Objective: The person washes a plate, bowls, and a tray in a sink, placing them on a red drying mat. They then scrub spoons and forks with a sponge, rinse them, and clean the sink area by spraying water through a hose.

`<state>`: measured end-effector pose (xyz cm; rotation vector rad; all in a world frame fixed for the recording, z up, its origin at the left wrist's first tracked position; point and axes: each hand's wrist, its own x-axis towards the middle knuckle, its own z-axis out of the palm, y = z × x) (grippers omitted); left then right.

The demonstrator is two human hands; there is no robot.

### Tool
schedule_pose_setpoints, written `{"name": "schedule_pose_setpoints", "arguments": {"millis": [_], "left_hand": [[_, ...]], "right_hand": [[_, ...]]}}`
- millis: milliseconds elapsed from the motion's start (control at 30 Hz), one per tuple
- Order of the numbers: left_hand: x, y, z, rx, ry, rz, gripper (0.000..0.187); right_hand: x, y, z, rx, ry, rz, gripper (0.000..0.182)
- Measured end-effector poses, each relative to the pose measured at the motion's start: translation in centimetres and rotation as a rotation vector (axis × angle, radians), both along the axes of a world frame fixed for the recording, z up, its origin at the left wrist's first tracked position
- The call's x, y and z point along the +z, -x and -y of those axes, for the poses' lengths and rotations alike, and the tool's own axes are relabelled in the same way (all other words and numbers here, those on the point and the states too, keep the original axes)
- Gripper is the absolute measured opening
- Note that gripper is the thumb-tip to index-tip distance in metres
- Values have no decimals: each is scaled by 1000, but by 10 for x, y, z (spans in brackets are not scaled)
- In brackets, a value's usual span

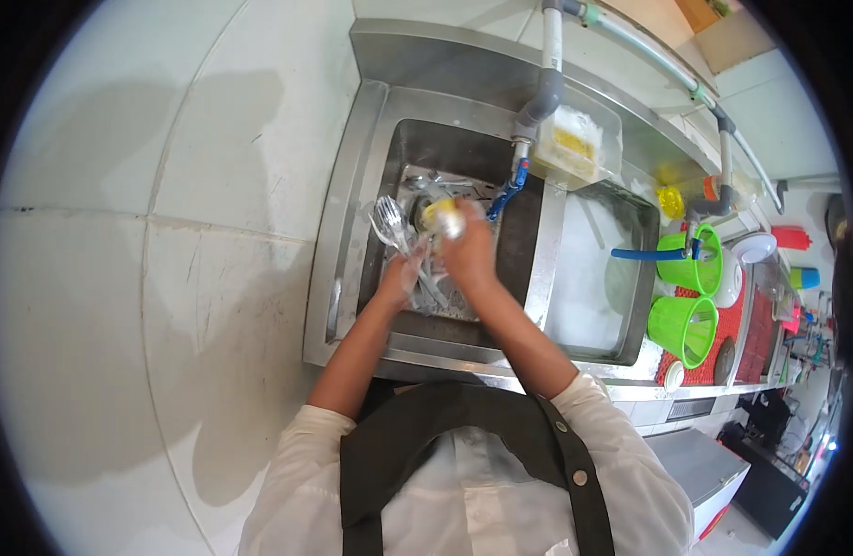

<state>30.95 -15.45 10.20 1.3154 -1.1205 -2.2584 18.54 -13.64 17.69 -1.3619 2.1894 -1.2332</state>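
Over the left basin of the steel sink [375, 120], my left hand [403, 275] is closed around a bunch of forks [389, 219], tines pointing up and away from me. Close beside it, my right hand [471, 250] grips a yellow sponge [438, 215] with white suds on it; motion blurs this hand a little. More cutlery [433, 289] lies on the basin floor below and around my hands. What each piece down there is, I cannot make out.
A grey pipe with a blue-handled tap [510, 190] hangs over the basin's right side. Behind the divider sits a clear tub [607, 153] with a foamy yellow sponge. The right basin holds cloudy water [589, 278]. Green baskets [668, 329] stand on a red mat further right.
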Motion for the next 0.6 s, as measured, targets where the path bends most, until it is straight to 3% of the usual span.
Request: {"name": "schedule_pose_setpoints", "arguments": {"millis": [67,100,133,200,267,300,400,467,533,600], "left_hand": [[-12,22,1,268,21,-315,31],[-12,30,4,375,-220,-377,31],[-9,32,8,368,-221,-376,31],[-5,35,14,386,-404,-748,32],[-29,36,14,320,-425,-747,31],[-30,42,14,333,-408,-693,29],[-18,46,2,246,-215,-709,22],[-8,50,5,529,-322,-489,26],[-40,46,26,462,-377,-394,25],[-65,48,28,433,-435,-271,25]], "right_hand": [[-7,-16,-11,161,-114,-288,31],[-10,-20,-21,154,-113,-293,31],[-13,-25,-32,199,-227,-286,30],[-22,-24,-38,229,-342,-277,29],[-28,-14,-39,319,-241,-419,25],[-18,-9,-27,236,-367,-411,19],[-31,1,-32,236,-349,-376,28],[-17,12,-49,318,-415,-385,29],[9,38,-61,292,-442,-270,35],[36,86,-43,-52,-418,-371,42]]}}
